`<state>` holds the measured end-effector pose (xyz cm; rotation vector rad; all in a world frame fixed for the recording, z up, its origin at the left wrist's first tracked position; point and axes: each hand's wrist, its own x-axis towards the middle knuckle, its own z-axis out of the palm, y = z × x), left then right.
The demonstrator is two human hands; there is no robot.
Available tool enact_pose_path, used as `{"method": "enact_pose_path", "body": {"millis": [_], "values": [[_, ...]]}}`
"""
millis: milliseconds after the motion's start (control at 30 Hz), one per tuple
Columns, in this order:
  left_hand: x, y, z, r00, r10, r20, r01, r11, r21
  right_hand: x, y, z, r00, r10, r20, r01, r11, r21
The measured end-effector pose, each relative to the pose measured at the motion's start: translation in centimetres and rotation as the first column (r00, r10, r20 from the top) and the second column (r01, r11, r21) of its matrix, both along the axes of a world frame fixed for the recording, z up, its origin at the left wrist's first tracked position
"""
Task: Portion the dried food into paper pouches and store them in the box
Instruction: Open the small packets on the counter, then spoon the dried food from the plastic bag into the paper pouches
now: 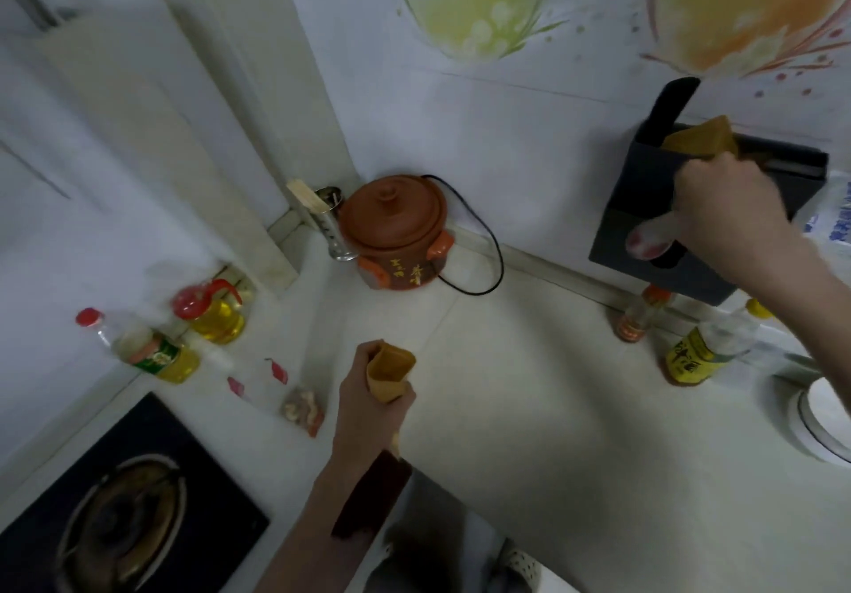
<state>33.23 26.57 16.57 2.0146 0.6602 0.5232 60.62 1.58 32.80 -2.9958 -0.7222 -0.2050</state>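
Stowing pouch in box.
Our right hand (723, 205) fingers pinched a pouch (700, 141) over the box (644, 187); left hand (368, 390) fingers gripped another pouch (391, 373), which we judged might spill if tilted.

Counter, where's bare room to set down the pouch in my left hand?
Free: the wide patch of counter between the clay pot, the sauce bottles and your left hand. Crowded: the left edge, with oil bottles, scraps and the stove.

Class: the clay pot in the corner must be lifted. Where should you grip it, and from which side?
Grip the clay pot by its two orange side lugs, one hand each, coming from the open counter in front. The walls close off the back, the round body gives little hold, and the lid knob would probably lift only the lid.
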Motion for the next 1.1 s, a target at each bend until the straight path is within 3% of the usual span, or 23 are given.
{"method": "enact_pose_path", "body": {"millis": [100,200,333,433,500,700,833,967,1100], "values": [[-2.5,2.2,-0.2,0.993,0.106,-0.052,-0.106,0.994,-0.002,-2.6,3.5,-2.9,0.965,0.102,-0.240,-0.075,0.990,0.119],[-5.1,4.1,-1.1,0.980,0.188,-0.067,-0.194,0.976,-0.100,-6.7,7.7,-8.5,0.862,0.137,-0.488,-0.134,0.990,0.041],[-10.1,6.9,-2.9,0.961,0.255,-0.109,-0.270,0.951,-0.151,-14.6,12.6,-15.9,0.742,0.187,-0.644,-0.253,0.967,-0.010],[-13.9,9.4,-3.8,0.937,0.328,-0.121,-0.344,0.926,-0.155,-19.4,16.0,-18.0,0.649,0.223,-0.727,-0.368,0.929,-0.045],[-16.2,11.5,-4.4,0.916,0.379,-0.129,-0.397,0.900,-0.181,-20.8,19.6,-17.7,0.655,0.282,-0.701,-0.452,0.890,-0.064],[-20.1,17.0,-6.7,0.887,0.419,-0.194,-0.461,0.820,-0.339,-21.7,31.9,-13.1,0.688,0.580,-0.437,-0.644,0.765,0.002],[-20.8,19.8,-8.4,0.893,0.389,-0.226,-0.447,0.824,-0.348,-23.7,37.6,-12.3,0.652,0.705,-0.279,-0.753,0.646,-0.128],[-20.2,21.1,-9.5,0.883,0.368,-0.292,-0.462,0.795,-0.392,-25.8,41.0,-12.5,0.582,0.765,-0.275,-0.811,0.524,-0.259],[-17.8,22.1,-10.3,0.911,0.287,-0.294,-0.394,0.814,-0.426,-27.1,44.3,-14.2,0.558,0.741,-0.372,-0.825,0.447,-0.346]]}}
